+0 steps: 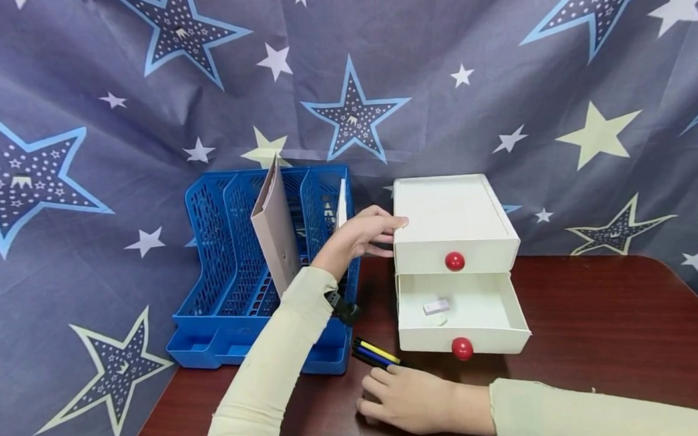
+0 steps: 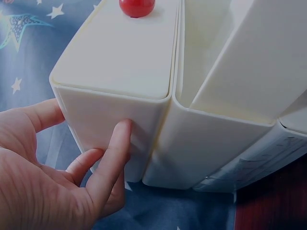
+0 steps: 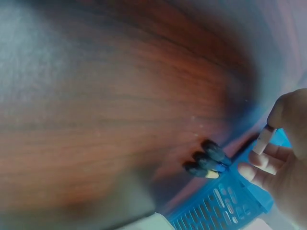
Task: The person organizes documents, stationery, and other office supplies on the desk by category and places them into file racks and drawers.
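Observation:
My left hand rests on the upper left side of a white two-drawer box. Its thumb lies at the top edge and its extended fingers touch the side wall, as the left wrist view shows closely. The lower drawer is pulled out and holds a lavender eraser and a small whitish piece. Low over the table, my right hand has loosely bent fingers, with nothing visibly held. Just beyond its fingers lie several black-capped markers, with yellow and blue showing; the hand partly hides them.
A blue file rack stands left of the box, holding a beige folder and a white paper item. The upper drawer with its red knob is closed. Dark red tabletop extends right, and a star-patterned cloth hangs behind.

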`<state>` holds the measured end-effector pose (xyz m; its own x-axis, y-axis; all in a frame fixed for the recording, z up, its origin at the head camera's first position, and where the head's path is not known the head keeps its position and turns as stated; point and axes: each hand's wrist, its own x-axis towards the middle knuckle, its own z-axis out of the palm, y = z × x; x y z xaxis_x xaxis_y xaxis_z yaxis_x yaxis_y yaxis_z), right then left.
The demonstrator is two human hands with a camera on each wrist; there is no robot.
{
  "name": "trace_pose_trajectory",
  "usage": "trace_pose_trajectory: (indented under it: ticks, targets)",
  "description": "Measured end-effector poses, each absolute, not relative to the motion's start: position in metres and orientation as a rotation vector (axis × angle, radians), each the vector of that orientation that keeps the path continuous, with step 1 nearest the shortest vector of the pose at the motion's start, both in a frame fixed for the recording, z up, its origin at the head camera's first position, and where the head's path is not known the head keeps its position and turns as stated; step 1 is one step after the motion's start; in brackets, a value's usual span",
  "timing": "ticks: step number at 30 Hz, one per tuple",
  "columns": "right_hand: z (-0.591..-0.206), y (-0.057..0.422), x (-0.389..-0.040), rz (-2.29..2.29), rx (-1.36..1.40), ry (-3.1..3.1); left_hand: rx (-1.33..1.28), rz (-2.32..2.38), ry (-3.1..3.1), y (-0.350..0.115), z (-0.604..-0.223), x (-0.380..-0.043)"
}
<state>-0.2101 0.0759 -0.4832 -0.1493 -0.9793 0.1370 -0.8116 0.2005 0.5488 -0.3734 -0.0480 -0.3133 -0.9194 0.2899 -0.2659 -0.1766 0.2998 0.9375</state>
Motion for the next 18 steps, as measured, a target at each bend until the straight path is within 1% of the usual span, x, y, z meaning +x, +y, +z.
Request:
trace_pose_trajectory:
  ticks: [7, 18]
  targets:
    - [-0.470, 0.083, -0.205, -0.445, 1.603, -1.975, 0.105, 1.663, 2.177, -0.048, -0.314, -0.373]
    - [-0.444, 0.092, -0.196, -0.433, 1.625, -1.949, 0.105, 1.660, 2.178, -0.048, -0.314, -0.374]
